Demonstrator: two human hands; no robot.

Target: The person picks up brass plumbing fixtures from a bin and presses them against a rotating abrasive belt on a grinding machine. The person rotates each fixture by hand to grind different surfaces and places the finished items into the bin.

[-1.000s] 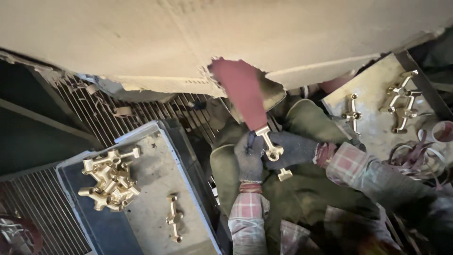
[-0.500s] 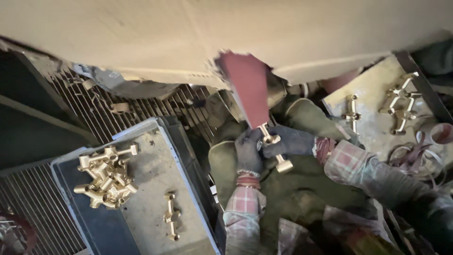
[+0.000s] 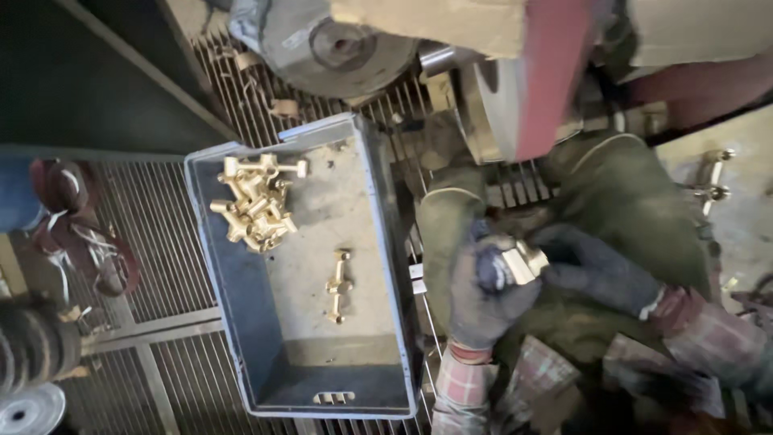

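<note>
1. The left hand point(image 3: 483, 298), in a dark knit glove, is closed around one end of a small brass T-shaped fitting point(image 3: 523, 262); the fingers wrap it tightly, so the grip is firm.
2. The right hand point(image 3: 596, 270), also gloved, closes on the other side of the same fitting, pinching it from the right. Both hands hold the piece over the person's lap, just below the red abrasive belt point(image 3: 555, 72) of the grinding machine; the fitting is not touching the belt.
3. To the left, just beside the knee, stands a grey plastic crate point(image 3: 217, 282) on a metal floor grating point(image 3: 161, 242). In its far corner lies a heap of brass fittings point(image 3: 254, 201), and a single brass fitting point(image 3: 338, 286) lies apart near the middle.
4. On the right edge, a few more brass fittings point(image 3: 713, 181) rest on a dusty metal surface point(image 3: 749, 225).
5. As a judgement: the crate's pile looks like one batch and the right-hand group another, with one piece in hand, so the work seems partway through. Which group is finished cannot be told.
</note>
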